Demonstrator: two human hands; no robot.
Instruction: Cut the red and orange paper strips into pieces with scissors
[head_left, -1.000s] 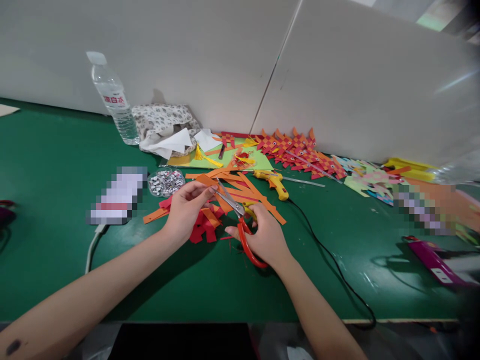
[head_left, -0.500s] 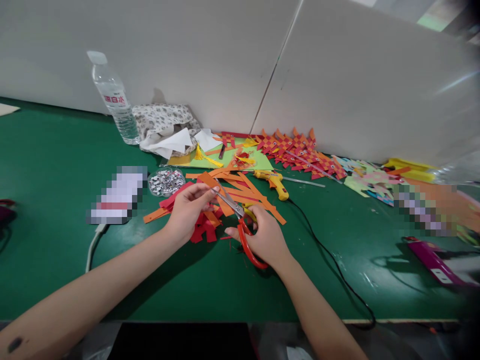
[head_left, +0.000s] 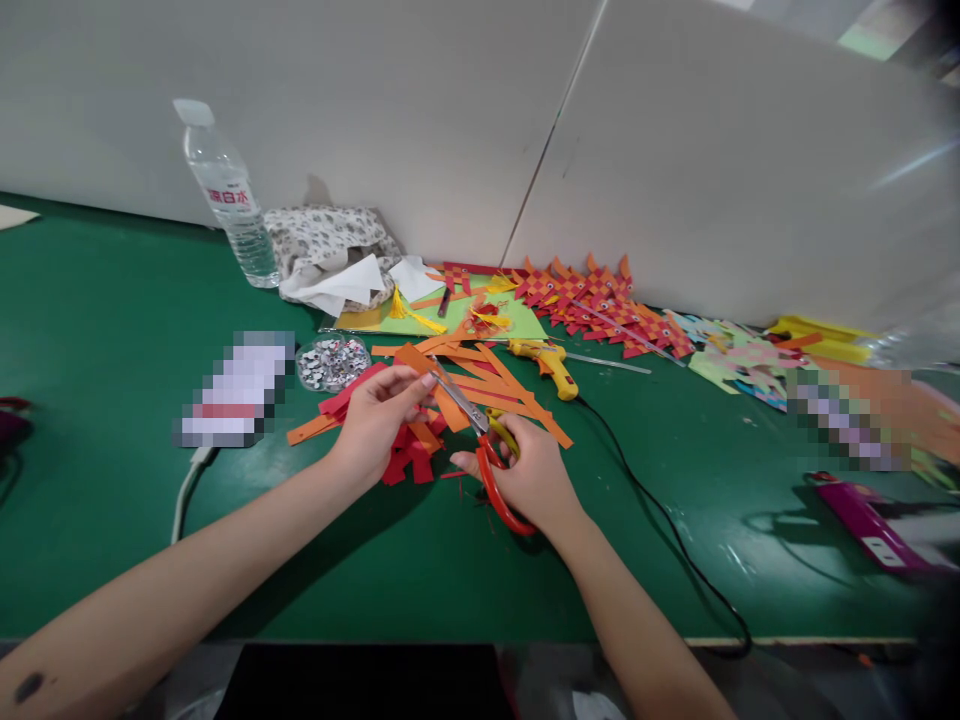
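Note:
My left hand (head_left: 381,412) pinches an orange paper strip (head_left: 448,408) between thumb and fingers. In my right hand (head_left: 534,470) is a pair of scissors (head_left: 469,408) with red and yellow handles, its blades lying at the strip close to my left fingertips. Whether the blades are cutting cannot be made out. Beneath the hands lie loose orange strips (head_left: 517,388) and a heap of red paper pieces (head_left: 409,462). A dish of googly eyes (head_left: 332,363) stands just beyond my left hand.
A yellow glue gun (head_left: 553,370) with a black cord lies right of the strips. Woven red-orange paper fish (head_left: 592,300) are piled against the wall. At the left stand a water bottle (head_left: 232,205), a patterned tissue pouch (head_left: 330,245) and a blurred phone (head_left: 240,390) on a cable.
The scissor blades have closed slightly, and the right fingers have shifted a little on the handles. The left hand keeps its hold on the orange strip.

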